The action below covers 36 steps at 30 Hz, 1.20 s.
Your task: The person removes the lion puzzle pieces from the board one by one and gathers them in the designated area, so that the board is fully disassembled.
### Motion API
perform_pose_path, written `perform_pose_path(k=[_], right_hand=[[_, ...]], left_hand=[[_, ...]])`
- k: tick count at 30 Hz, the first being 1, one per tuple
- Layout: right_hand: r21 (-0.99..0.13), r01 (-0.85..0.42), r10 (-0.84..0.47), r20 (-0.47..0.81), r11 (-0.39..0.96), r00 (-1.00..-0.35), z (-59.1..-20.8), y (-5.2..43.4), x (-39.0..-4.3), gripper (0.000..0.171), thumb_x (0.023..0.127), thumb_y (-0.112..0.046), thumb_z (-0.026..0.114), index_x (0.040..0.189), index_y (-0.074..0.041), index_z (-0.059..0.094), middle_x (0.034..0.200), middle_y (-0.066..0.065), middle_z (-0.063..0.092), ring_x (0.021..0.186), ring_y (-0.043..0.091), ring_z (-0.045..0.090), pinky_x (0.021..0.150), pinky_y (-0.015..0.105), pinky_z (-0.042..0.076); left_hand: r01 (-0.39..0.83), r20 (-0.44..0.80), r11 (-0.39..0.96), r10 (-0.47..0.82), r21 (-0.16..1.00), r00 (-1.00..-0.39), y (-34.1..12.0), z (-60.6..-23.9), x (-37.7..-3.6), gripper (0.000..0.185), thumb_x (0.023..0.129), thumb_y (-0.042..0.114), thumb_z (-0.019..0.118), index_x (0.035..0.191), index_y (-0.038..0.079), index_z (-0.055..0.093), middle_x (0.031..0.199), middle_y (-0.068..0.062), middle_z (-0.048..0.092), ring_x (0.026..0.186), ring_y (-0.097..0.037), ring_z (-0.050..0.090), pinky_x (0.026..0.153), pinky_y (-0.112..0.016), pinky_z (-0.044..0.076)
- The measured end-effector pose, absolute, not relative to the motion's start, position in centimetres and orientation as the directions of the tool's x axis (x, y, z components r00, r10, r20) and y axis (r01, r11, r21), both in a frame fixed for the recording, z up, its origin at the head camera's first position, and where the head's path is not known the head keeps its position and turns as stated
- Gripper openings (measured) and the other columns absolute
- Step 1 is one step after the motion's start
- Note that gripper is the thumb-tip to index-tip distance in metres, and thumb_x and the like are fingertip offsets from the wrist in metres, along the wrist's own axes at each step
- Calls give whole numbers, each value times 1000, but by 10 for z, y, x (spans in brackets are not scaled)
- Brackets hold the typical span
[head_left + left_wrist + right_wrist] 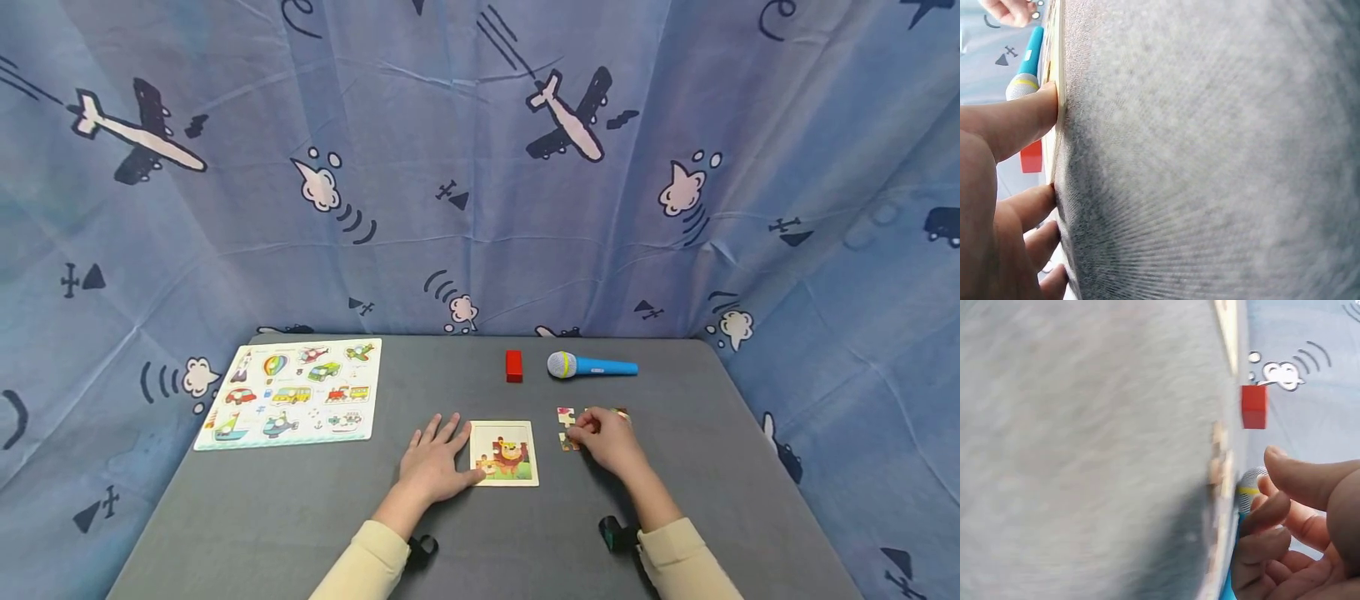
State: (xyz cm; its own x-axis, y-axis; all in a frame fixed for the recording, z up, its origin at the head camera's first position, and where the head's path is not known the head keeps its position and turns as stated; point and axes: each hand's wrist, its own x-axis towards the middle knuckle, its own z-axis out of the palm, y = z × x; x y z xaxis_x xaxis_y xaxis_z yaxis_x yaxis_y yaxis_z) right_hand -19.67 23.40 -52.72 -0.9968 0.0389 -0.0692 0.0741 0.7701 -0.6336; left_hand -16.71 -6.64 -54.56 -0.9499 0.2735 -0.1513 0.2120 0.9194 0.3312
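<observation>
On the table point(300, 517), the vehicle puzzle board point(292, 392) lies far left, the lion puzzle point(505, 452) centre-front, with the block point(513, 366) and toy microphone point(591, 366) behind.

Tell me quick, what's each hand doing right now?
Left hand: open, flat on the table, thumb against the lion puzzle board.
Right hand: fingers curled over the loose puzzle pieces; whether it grips one cannot be told.

Left hand point(433, 465) flat, palm down, near the front edge of the surface, fingers straight and spread, thumb stretched out sideways. Right hand point(609, 439) beside it, toward the right edge, fingers curled downward, fingertips point(1270, 512) bunched close together. Both forearms in cream sleeves, reaching in from the front edge.
</observation>
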Motion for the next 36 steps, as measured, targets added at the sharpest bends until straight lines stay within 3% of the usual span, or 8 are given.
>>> perform_pose_path(k=[8,14,21,29,36], right_hand=[[-677,48,-4,-74,734,-997,-504,210,-194,19,84,-30,71,92,-13,66,82,1,64,68,13,55,57,27,46],[-721,26,-46,-80,692,-996,-509,180,-189,15,84,-29,72,90,-16,67,78,-1,62,59,13,54,51,28,46],[-749,-13,-107,-78,662,-991,-522,150,-185,12,82,-26,74,85,-18,67,74,-4,60,60,12,50,54,25,42],[-641,-116,-214,-78,759,-974,-536,134,-187,26,81,-26,75,104,-14,70,75,-4,57,60,10,47,54,24,38],[-591,-126,-217,-86,797,-972,-539,129,-187,23,80,-25,76,100,-15,68,74,-2,50,63,13,43,55,25,33]], left_hand=[[212,-156,918,276,334,-949,-66,-544,-168,84,79,66,60,148,25,36,157,1,26,147,-29,16,115,-54,19],[209,-154,921,271,330,-950,-66,-544,-167,84,78,66,61,147,25,37,157,0,27,147,-30,17,115,-54,20],[213,-148,920,274,330,-950,-66,-543,-166,83,78,65,60,147,25,37,157,0,28,146,-30,18,115,-54,20],[208,-158,924,269,322,-950,-65,-541,-166,83,79,65,61,147,25,37,157,0,27,147,-30,17,115,-54,20],[200,-156,924,261,327,-953,-65,-543,-167,84,78,66,60,148,25,36,157,1,26,147,-29,15,116,-54,19]])
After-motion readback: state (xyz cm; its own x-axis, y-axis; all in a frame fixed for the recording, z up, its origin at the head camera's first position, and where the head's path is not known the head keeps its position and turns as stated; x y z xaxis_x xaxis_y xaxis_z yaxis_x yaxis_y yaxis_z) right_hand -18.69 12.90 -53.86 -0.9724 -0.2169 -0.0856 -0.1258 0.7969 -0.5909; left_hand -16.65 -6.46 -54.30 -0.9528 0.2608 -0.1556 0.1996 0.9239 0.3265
